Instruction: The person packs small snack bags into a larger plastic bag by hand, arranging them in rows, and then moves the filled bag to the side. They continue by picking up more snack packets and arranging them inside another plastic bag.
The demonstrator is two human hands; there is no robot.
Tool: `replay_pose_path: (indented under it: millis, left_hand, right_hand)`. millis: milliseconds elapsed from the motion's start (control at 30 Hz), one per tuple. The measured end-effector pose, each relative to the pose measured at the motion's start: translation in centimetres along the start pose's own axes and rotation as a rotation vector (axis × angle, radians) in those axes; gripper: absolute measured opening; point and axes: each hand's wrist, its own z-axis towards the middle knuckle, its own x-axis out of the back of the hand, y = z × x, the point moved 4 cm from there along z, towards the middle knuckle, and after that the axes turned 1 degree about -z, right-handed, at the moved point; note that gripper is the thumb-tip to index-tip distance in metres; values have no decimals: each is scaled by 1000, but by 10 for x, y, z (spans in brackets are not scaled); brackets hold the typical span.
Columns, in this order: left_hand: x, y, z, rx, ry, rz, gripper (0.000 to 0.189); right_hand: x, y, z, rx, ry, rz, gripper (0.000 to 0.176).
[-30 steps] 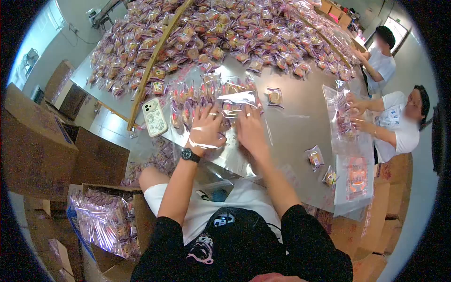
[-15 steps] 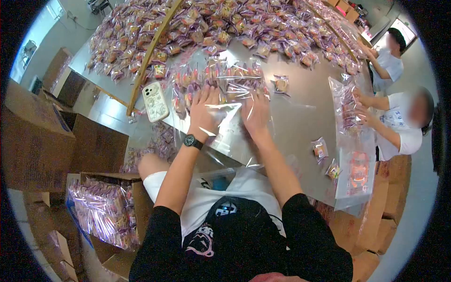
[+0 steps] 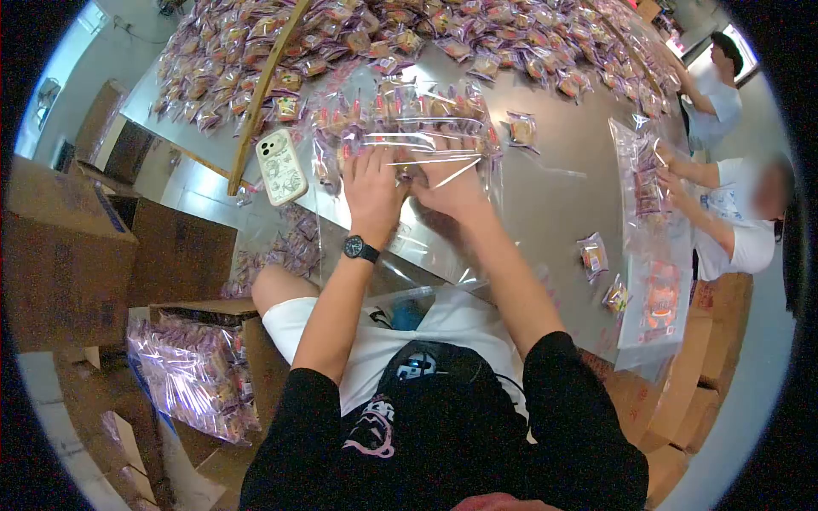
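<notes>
- The clear bag, stuffed with snack packets, lies on the steel table just before the person.
- Left hand presses flat on it, fingers together.
- Right hand rests beside, fingers curled into the plastic; can't tell if they grip.
- A phone lies left.
- Loose packets are heaped beyond.
- A co-worker fills another bag on the right.
</notes>
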Motion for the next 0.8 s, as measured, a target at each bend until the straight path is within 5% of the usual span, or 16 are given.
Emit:
replay_pose_path:
  millis: [400,800]
  left_hand:
    - [-6,-32,-9,-59,30,100,45]
    - [15,-18,-5,-139,-67,151,57]
  right_hand:
    - [-35,10,-13,-86,264,-72,49]
    - [-9,-10,-9,-47,79,-113,58]
